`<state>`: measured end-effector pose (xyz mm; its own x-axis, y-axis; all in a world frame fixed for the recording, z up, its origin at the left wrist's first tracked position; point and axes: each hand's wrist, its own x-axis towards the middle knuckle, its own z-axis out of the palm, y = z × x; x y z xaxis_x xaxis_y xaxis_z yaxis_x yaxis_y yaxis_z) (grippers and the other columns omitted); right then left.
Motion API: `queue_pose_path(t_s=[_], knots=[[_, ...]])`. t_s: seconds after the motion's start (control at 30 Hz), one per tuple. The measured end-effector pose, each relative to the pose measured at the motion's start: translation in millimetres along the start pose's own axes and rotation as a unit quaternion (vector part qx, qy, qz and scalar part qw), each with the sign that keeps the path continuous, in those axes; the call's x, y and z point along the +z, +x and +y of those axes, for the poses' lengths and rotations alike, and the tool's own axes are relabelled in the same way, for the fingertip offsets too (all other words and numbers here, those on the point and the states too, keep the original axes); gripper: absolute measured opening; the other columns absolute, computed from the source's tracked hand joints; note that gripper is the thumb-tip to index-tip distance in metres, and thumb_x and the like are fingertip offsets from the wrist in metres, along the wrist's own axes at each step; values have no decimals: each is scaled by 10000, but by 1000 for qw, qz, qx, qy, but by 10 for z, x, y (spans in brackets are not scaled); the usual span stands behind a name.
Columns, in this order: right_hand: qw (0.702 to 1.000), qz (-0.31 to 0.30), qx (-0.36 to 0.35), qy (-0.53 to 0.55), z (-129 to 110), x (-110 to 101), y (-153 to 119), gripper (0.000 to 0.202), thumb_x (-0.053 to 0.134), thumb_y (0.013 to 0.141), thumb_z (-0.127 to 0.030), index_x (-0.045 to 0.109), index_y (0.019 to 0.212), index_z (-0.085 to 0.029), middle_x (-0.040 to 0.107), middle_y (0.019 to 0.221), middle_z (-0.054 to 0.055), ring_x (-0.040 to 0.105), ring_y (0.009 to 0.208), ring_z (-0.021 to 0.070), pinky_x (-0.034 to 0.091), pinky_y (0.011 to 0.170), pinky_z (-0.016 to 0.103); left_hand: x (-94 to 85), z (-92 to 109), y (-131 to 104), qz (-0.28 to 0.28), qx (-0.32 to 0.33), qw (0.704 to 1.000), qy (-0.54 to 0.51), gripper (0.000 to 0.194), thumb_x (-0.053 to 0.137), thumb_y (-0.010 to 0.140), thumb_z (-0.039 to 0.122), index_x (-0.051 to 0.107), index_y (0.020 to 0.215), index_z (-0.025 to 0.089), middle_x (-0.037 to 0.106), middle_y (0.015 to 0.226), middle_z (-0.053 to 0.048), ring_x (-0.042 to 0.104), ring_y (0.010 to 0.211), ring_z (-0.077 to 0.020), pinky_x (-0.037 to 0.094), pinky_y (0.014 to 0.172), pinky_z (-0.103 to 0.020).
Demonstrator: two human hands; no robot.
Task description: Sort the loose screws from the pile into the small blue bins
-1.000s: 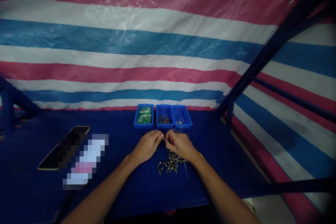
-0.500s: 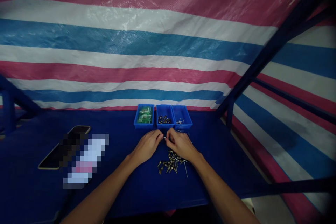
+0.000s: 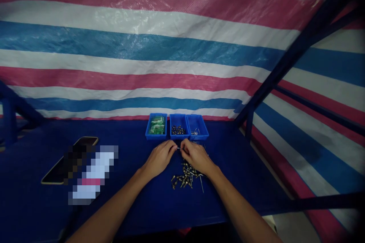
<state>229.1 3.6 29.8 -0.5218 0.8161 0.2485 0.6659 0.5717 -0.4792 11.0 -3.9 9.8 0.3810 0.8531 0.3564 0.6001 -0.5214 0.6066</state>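
Observation:
Over the blue table (image 3: 159, 201), my left hand (image 3: 161, 156) and my right hand (image 3: 196, 155) face each other with their fingertips pinched. A thin metal pin (image 3: 178, 148) spans the small gap between them, and both hands grip it. Its ends are hidden by my fingers. Below my right hand lies a loose pile of small brass-coloured and silver metal parts (image 3: 186, 176), some with long thin shanks. More thin silver pins (image 3: 203, 146) lie partly hidden behind my right hand.
Three blue bins stand at the back: one with green-and-clear packets (image 3: 157, 125), one with small brass parts (image 3: 178, 130), one with silver pins (image 3: 195, 131). A phone (image 3: 54, 169) and a pixelated item (image 3: 95, 172) lie left. Striped sheeting (image 3: 137, 79) and blue frame bars (image 3: 273, 72) surround the table.
Both hands stay almost in the same place, still pinching the pin. The bins and the pile have not moved.

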Motion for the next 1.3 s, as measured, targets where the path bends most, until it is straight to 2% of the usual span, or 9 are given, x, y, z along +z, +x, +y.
queue_pose_path(t_s=[0.27, 0.37, 0.53, 0.73, 0.93, 1.17, 1.3], knots=[[1000, 12, 20, 15, 37, 12, -3, 56, 529, 1026, -221, 553, 1071, -243, 612, 814, -31, 582, 693, 154, 347, 656, 247, -42, 63, 0, 3, -25, 1000, 14, 292, 386, 1125, 418, 621, 1086, 248, 691, 1010, -24, 675, 975, -222, 509, 868, -358], [995, 37, 50, 73, 67, 41, 19, 36, 537, 1029, -270, 554, 1038, -239, 609, 785, -37, 587, 688, 154, 373, 666, 246, -64, 83, -2, 3, -30, 999, 17, 316, 363, 1130, 436, 616, 1098, 249, 696, 1024, -24, 673, 989, -226, 508, 880, -365], [969, 99, 103, 203, 168, 113, 75, 165, 602, 1005, -384, 577, 947, -231, 586, 753, -37, 546, 673, 152, 398, 646, 247, -59, 79, -5, 15, -36, 998, 45, 350, 341, 1133, 448, 617, 1069, 242, 698, 1005, -24, 669, 969, -225, 503, 856, -362], [944, 150, 101, 275, 263, 161, 108, 271, 643, 987, -476, 606, 880, -230, 565, 748, -25, 520, 677, 160, 426, 667, 273, -8, 34, 7, 17, -28, 995, 98, 379, 356, 1129, 458, 624, 981, 234, 686, 959, -34, 653, 961, -231, 504, 858, -363], [940, 159, 94, 286, 250, 165, 106, 238, 587, 1030, -465, 639, 957, -243, 654, 815, -1, 601, 736, 183, 455, 710, 294, 27, -12, 13, 17, -15, 994, 110, 340, 394, 1124, 425, 628, 971, 232, 681, 937, -27, 649, 940, -232, 501, 856, -371], [931, 143, 109, 317, 265, 190, 108, 313, 569, 1025, -545, 680, 1032, -253, 719, 904, 24, 546, 592, 160, 422, 564, 287, 12, -5, 5, 14, -5, 994, 107, 339, 409, 1122, 412, 647, 966, 228, 677, 922, -27, 646, 906, -221, 495, 855, -359], [925, 148, 105, 335, 288, 201, 123, 343, 598, 1003, -572, 695, 1047, -246, 726, 936, 39, 608, 681, 184, 438, 574, 283, 18, -5, 3, 16, -2, 994, 111, 330, 422, 1117, 401, 647, 948, 228, 676, 911, -24, 649, 896, -217, 494, 856, -354]])
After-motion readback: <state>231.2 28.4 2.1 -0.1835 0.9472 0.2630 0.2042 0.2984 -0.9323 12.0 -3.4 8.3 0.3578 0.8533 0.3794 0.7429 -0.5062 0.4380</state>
